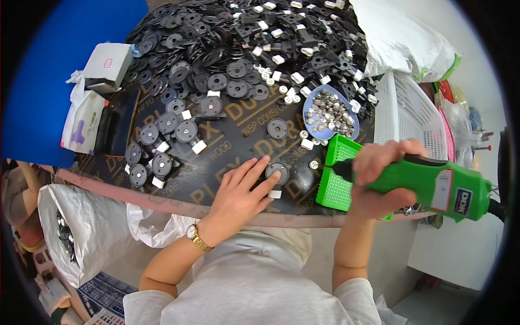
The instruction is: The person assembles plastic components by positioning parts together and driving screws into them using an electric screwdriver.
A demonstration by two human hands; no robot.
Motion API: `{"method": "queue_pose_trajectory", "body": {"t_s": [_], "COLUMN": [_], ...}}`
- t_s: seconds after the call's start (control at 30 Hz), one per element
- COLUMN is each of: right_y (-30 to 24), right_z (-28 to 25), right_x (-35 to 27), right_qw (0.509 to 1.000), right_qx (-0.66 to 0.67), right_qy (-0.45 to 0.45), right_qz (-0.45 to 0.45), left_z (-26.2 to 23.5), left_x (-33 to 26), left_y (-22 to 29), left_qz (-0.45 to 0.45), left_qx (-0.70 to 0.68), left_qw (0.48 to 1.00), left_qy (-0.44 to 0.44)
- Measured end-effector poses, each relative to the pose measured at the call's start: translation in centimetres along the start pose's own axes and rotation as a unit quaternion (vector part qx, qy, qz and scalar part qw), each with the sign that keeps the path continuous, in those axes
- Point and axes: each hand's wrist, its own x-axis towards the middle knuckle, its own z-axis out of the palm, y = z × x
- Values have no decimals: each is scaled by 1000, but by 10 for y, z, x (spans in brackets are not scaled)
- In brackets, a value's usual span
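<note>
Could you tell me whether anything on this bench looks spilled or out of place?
Nothing stands out: the left hand presses a black disc, the right hand grips a green power screwdriver.

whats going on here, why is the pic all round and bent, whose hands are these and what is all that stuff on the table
One picture, taken by a wide fisheye camera on a person's head looking down, so straight edges bend. Both bare hands are that person's. The left hand presses a black disc on the table. The right hand grips a green power screwdriver, its tip above a green tray. Behind lies a heap of black discs and white pieces, plus a blue dish of small metal parts.
</note>
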Motion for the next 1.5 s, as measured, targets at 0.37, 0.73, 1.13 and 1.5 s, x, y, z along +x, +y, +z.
{"method": "queue_pose_trajectory", "body": {"t_s": [0.37, 0.73, 1.13, 1.5], "right_y": [41, 46, 43, 0], "right_z": [50, 55, 73, 4], "right_x": [-18, -20, -30, -6], "right_qw": [989, 982, 973, 991], "right_qx": [-10, -7, -185, -129], "right_qy": [-119, -155, -71, -2], "right_qz": [85, 105, 116, 19], "left_z": [-2, -3, 13, -2], "left_x": [-4, -4, -6, -11], "left_y": [-2, -4, 1, 12], "left_qz": [-1, 5, -14, -53], "left_qx": [10, -20, -29, 51], "left_qw": [1000, 999, 997, 995], "left_qy": [23, 25, 67, 64]}}
